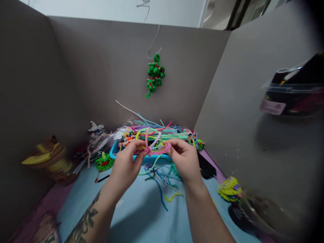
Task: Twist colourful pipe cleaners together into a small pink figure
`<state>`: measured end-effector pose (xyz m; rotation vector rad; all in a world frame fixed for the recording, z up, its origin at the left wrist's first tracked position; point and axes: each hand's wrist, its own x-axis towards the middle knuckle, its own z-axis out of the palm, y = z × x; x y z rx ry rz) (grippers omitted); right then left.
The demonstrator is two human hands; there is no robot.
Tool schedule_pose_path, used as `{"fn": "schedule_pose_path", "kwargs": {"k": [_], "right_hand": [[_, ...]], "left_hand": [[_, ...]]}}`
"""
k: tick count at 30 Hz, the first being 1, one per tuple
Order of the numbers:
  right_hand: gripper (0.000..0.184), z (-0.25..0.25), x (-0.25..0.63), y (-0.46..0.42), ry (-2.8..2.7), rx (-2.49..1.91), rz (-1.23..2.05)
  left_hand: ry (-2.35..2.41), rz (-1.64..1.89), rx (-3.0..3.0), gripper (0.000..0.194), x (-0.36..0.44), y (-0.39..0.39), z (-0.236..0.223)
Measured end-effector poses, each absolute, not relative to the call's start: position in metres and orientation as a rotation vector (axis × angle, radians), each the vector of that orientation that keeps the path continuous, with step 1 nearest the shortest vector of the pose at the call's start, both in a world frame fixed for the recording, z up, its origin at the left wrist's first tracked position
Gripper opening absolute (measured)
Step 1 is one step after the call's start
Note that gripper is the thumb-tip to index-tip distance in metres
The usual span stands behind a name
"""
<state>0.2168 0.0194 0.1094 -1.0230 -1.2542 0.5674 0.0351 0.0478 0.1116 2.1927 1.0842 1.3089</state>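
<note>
Between my two hands hangs a looped piece of pipe cleaners point(152, 140) in pink, mint, yellow and lilac, held above the table. My left hand point(129, 162) pinches its pink joint between thumb and fingertips. A short pink stretch point(161, 150) runs across to my right hand point(184, 160), whose thumb and finger close on its other end. One mint strand trails down toward the left. Just behind my hands stands a blue tray point(139, 158) piled with pipe cleaners point(172, 130) in many colours.
Loose pipe cleaner pieces point(162, 189) lie on the light blue mat point(141, 219). A green figure point(104, 162) sits left, a black phone point(206, 165) right, near a yellow bundle point(230, 189). Grey partitions point(101, 67) enclose the table; a green ornament point(155, 74) hangs from wire.
</note>
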Motion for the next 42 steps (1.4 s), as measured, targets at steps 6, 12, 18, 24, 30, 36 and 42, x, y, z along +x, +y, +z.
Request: {"fn": "schedule_pose_path", "kwargs": {"k": [6, 12, 18, 24, 30, 36, 42], "right_hand": [[0.008, 0.105, 0.222, 0.032, -1.234, -1.056, 0.775], [0.020, 0.101, 0.215, 0.040, -1.082, -0.929, 1.087], [0.028, 0.099, 0.207, 0.042, -0.965, -0.895, 1.164], [0.036, 0.097, 0.204, 0.044, -0.970, -0.833, 1.274], [0.042, 0.093, 0.197, 0.046, -0.994, -0.875, 1.143], [0.033, 0.092, 0.192, 0.046, -0.989, -0.963, 1.037], [0.024, 0.092, 0.186, 0.044, -1.031, -0.899, 0.929]], "left_hand": [[1.141, 1.492, 2.259, 0.012, 0.036, 0.047, 0.112], [1.127, 1.552, 2.058, 0.015, 0.041, 0.046, 0.109], [1.104, 1.550, 1.984, 0.016, 0.041, 0.046, 0.111], [1.036, 1.537, 1.813, 0.017, 0.041, 0.044, 0.115], [0.905, 1.535, 1.378, 0.029, 0.041, 0.054, 0.118], [0.850, 1.529, 1.279, 0.032, 0.043, 0.057, 0.115], [0.844, 1.520, 1.285, 0.031, 0.046, 0.056, 0.115]]}}
